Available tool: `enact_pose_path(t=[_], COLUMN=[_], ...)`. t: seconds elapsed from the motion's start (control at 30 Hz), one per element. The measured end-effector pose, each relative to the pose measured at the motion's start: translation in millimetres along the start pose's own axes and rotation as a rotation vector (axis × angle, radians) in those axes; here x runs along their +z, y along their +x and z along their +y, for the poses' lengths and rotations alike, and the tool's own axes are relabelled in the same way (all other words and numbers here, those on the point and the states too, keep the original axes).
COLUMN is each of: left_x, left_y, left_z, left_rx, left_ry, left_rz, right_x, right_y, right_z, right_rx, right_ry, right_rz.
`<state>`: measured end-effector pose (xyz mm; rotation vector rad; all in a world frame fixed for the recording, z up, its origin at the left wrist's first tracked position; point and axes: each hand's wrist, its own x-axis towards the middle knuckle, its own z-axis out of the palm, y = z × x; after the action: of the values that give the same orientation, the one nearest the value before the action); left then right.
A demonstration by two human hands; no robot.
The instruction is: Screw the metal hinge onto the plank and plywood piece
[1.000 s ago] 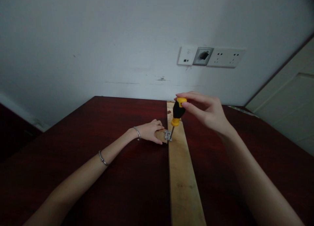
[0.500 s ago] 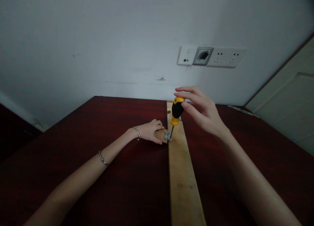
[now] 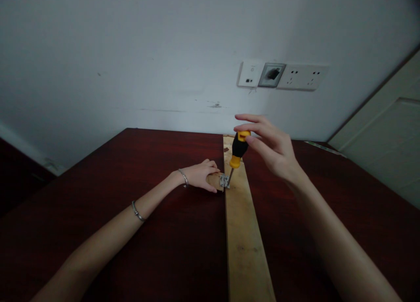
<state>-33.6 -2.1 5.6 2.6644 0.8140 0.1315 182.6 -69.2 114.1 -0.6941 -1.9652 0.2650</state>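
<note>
My right hand (image 3: 271, 142) grips the top of a yellow-and-black screwdriver (image 3: 240, 148) between thumb and fingers. The screwdriver leans slightly right, its tip down on a small metal hinge (image 3: 225, 180). One leaf of that hinge rests on a long wooden board (image 3: 244, 232), the other on a short wood block (image 3: 214, 179) against the board's left side. Wrapped around the block is my left hand (image 3: 199, 174), thumb on the near side and fingers on the far side. The screw under the tip is too small to make out.
The dark red tabletop (image 3: 157, 249) runs back to a pale wall (image 3: 147, 52). Sockets (image 3: 302, 76) are set in the wall above the table's far edge, and a light panelled door (image 3: 390, 118) stands at the right. A thin strip (image 3: 324, 149) lies near the back right corner.
The screwdriver handle has tipped a little to the right, and my right-hand fingers have shifted on its top. My left hand, the block and the board stay in place.
</note>
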Motion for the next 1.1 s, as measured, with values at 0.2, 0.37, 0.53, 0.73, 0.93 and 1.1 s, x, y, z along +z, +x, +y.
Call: enact_pose_path(t=[0.2, 0.37, 0.53, 0.73, 0.93, 1.1], left_x=[1.9, 1.8, 1.5, 2.5, 2.3, 0.7], left_y=[0.7, 0.9, 0.2, 0.7, 0.8, 0.6], left_z=[-1.8, -2.2, -1.9, -2.5, -2.5, -1.1], left_rx=[0.003, 0.003, 0.014, 0.015, 0.005, 0.008], left_ry=[-0.002, -0.002, 0.001, -0.004, -0.005, 0.002], left_rz=[0.006, 0.003, 0.008, 0.011, 0.013, -0.003], right_x=[-2.0, 2.5, -3.7, -5.5, 0.4, -6.0], right_y=[0.6, 2.3, 0.4, -0.1, 0.9, -0.7], right_z=[3.0, 7.7, 3.0, 4.0, 5.8, 4.4], right_rx=[0.040, -0.032, -0.008, 0.011, 0.022, 0.025], right_ry=[-0.035, -0.158, -0.071, -0.082, -0.144, -0.008], right_rz=[0.034, 0.059, -0.054, -0.019, -0.043, -0.131])
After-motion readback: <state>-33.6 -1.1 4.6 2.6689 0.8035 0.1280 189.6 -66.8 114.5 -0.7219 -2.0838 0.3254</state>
